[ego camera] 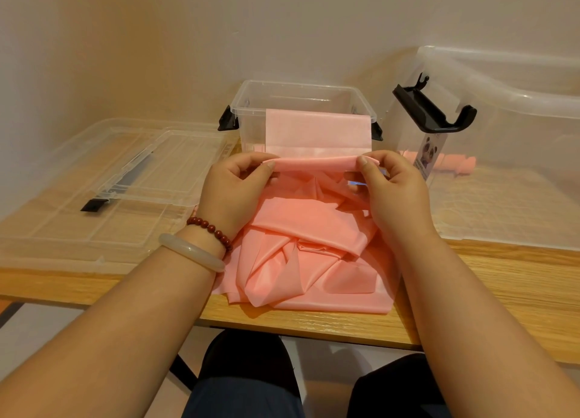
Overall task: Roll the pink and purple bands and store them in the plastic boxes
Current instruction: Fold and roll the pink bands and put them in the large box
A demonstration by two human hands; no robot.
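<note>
1. Both hands were pinching the band [314, 229]. The left hand [233, 182] and right hand [392, 185] each held one end of a turned-over fold between thumb and fingers, just in front of the small box [301, 97]. Uneven pinches could have skewed the roll into a cone.
2. The band's far end lay flat against the box's near wall; I could not tell whether inside or outside. The rest lay crumpled on the table [470, 276], reaching its near edge. Creases could have been rolled in, leaving a lumpy roll.
3. That heap could have slid off the edge and tugged the fold loose.
4. The band looked thin and slick. A slack roll could have sprung open before joining the rolls [452, 163] in the big box [502, 103].
</note>
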